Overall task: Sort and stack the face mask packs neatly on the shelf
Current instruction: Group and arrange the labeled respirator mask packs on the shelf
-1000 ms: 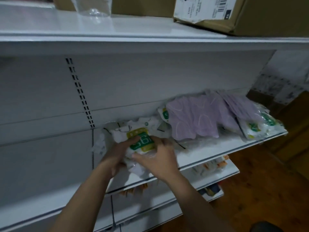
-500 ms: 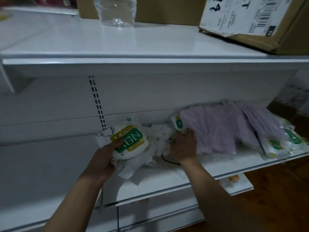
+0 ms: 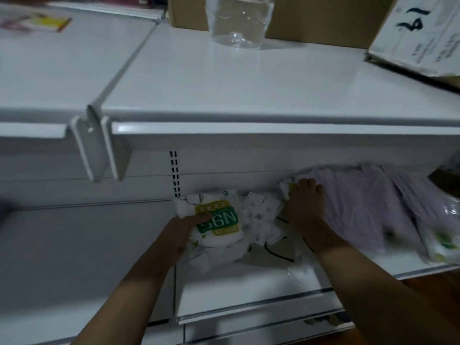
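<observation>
shelf (image 3: pixel 249 290): smooth white metal | mask packs (image 3: pixel 219 220): glossy plastic | box (image 3: pixel 418 38): cardboard

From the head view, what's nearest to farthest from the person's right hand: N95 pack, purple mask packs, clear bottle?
1. purple mask packs: under the right hand, touching it.
2. N95 pack: to its left, gripped by the left hand.
3. clear bottle: above, on the top shelf.
</observation>
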A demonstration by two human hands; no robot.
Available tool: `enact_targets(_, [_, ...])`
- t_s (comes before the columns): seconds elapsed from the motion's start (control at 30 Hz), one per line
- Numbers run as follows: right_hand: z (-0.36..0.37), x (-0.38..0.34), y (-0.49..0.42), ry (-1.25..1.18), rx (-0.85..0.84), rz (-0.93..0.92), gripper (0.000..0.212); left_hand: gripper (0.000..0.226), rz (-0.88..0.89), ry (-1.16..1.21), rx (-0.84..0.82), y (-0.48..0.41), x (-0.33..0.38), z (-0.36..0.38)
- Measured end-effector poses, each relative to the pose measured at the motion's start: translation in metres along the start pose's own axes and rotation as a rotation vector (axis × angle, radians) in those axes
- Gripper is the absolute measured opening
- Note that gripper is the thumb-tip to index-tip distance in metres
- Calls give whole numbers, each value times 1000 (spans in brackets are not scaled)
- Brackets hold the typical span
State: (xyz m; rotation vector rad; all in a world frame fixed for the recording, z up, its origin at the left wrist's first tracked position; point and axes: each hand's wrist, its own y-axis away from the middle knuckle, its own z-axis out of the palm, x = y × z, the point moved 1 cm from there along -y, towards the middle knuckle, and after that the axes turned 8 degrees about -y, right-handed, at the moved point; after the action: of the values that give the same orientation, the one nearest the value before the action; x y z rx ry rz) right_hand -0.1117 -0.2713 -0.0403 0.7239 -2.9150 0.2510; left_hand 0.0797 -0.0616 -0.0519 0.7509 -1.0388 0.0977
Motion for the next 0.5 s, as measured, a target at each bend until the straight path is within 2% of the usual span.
enact_targets(0.1, [-4, -2, -4, -169, 256, -71, 16, 31, 35, 11, -66, -7, 0, 0])
enact_targets(0.2, [-24, -14, -3, -366, 532, -98, 30, 33, 57, 22, -98, -8, -1, 1])
enact_targets(0.3, [-48, -33, 7, -476, 707, -130, 16, 40, 67, 5, -103, -11, -2, -2])
enact_targets(0.37, [-59, -46, 17, -572, 746, -178, 7, 47, 53, -2, -102, -11, -2, -4])
enact_targets(0.43, [-69, -60, 29, -708, 713, -257, 5, 51, 28, 2, -99, -11, -1, -5])
enact_targets(0.5, [-77, -72, 44, -815, 652, -357, 7, 45, 3, 33, -90, -10, 0, -7])
